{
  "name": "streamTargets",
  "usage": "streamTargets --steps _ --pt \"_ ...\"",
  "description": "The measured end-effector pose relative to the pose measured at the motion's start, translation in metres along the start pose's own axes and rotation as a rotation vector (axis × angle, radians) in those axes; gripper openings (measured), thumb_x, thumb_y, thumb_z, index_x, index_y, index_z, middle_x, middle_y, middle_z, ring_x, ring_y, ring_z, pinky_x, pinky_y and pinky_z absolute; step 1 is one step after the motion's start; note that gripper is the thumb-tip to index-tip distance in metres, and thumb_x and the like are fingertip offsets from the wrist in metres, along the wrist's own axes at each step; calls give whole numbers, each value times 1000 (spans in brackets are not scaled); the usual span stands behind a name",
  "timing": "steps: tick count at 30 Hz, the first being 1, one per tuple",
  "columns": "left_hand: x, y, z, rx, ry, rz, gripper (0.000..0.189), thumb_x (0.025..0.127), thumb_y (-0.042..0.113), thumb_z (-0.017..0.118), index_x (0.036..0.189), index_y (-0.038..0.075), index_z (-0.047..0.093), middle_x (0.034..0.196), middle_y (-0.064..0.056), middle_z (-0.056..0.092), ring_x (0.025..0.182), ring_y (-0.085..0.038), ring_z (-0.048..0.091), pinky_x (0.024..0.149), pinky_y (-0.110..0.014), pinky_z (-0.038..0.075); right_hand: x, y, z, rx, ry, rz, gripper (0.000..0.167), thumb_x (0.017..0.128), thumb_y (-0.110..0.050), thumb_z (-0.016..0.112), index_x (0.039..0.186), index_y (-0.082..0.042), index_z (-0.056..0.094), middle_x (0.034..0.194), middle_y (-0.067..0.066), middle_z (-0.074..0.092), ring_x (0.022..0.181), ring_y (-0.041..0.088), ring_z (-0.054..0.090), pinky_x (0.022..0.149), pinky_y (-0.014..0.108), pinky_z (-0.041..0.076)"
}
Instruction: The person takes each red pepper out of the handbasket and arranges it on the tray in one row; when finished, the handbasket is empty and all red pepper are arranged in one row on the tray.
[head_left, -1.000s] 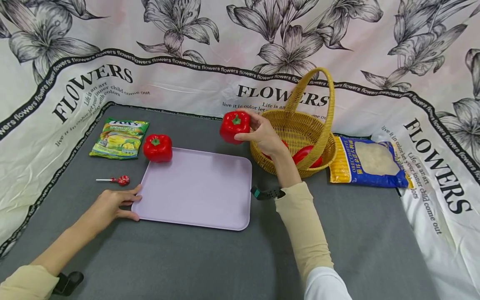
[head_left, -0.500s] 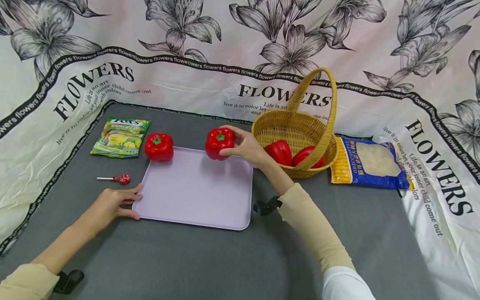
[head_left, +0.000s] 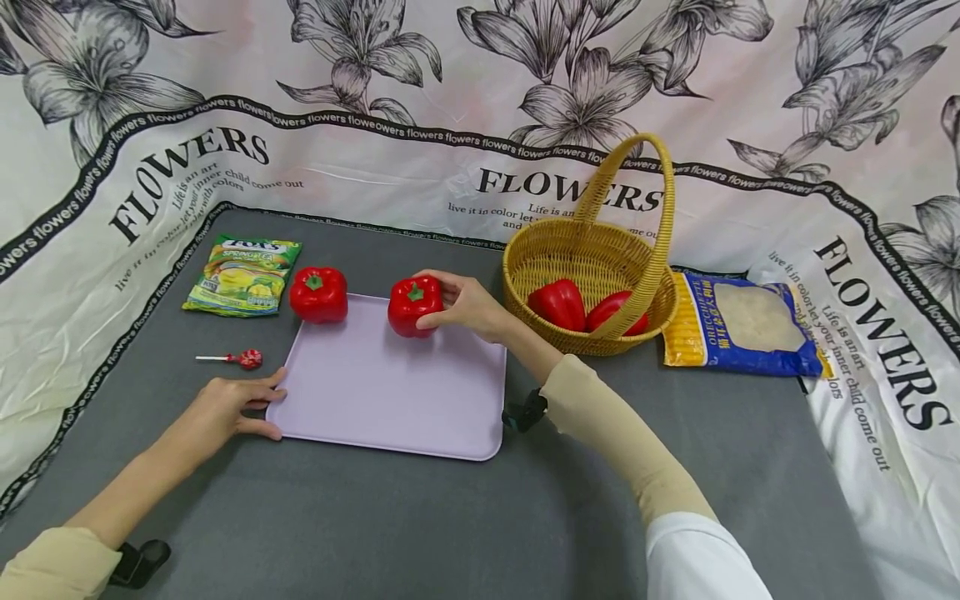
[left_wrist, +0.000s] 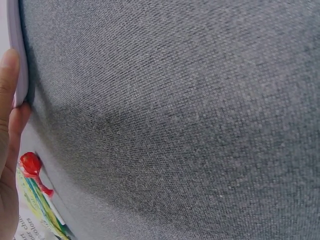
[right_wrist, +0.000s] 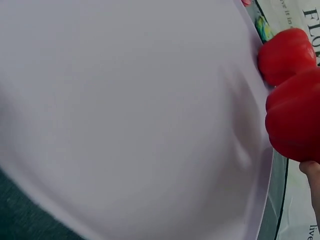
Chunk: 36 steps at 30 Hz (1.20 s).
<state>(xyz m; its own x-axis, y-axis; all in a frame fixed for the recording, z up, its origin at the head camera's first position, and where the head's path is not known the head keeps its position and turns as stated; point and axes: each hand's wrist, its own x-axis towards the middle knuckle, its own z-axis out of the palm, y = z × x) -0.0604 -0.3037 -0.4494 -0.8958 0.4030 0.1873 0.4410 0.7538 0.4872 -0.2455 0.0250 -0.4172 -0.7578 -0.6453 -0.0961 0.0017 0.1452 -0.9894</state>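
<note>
My right hand [head_left: 471, 308] grips a red bell pepper [head_left: 411, 310] with a green stem, held over the far middle of a pale lilac tray [head_left: 397, 400]. In the right wrist view this bell pepper [right_wrist: 295, 117] sits at the right edge, a thumb below it and its shadow on the tray. My left hand [head_left: 225, 410] holds the tray's left near corner, thumb and fingers at the rim; the left wrist view shows the thumb on the tray edge [left_wrist: 17, 55]. A second red bell pepper [head_left: 318, 295] stands at the tray's far left corner.
A yellow wicker basket [head_left: 540, 250] with a tall handle holds two red pieces, pepper-like. Right of it lies a blue and yellow orecchiette bag [head_left: 750, 325]. At left are a green and yellow candy bag [head_left: 243, 277] and a red lollipop [head_left: 247, 359]. Patterned cloth hangs behind.
My right hand has carried the bell pepper left and lower, from beside the basket to over the tray. The left hand has stayed at the tray's corner.
</note>
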Motion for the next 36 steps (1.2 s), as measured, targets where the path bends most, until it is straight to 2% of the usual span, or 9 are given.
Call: streamTargets --steps 4,14,22,29,36 --pt "0 0 0 -11 -11 -14 59 55 18 90 104 -9 71 120 -27 59 89 -29 70 75 -44 54 3 0 1 -3 25 -4 60 79 3 75 134 -6 53 127 13 59 114 24 58 94 34 51" --pt "0 1 -1 -18 -18 -25 59 55 18 89 104 -10 70 121 -28 58 89 -29 70 74 -43 55 11 -2 0 -27 21 27 59 79 2 75 134 -5 53 125 13 60 111 23 58 93 33 51" --pt "0 1 -1 -29 -34 -55 61 56 18 89 106 -10 69 123 -28 57 90 -29 70 74 -42 55 19 -2 6 17 7 20 62 77 8 75 134 -4 53 126 15 59 112 23 57 94 33 51" --pt "-1 1 -1 -30 -12 -39 60 54 17 89 104 -10 70 122 -28 58 87 -28 70 72 -40 56 29 -4 12 66 -5 21 60 79 8 73 135 -3 52 127 14 58 112 24 56 94 33 51" --pt "0 2 -2 -47 -44 -70 58 56 14 89 106 -10 69 124 -28 56 90 -29 69 75 -41 55 37 -5 18 98 10 33 62 78 9 73 135 -4 52 128 14 57 114 24 56 95 32 50"
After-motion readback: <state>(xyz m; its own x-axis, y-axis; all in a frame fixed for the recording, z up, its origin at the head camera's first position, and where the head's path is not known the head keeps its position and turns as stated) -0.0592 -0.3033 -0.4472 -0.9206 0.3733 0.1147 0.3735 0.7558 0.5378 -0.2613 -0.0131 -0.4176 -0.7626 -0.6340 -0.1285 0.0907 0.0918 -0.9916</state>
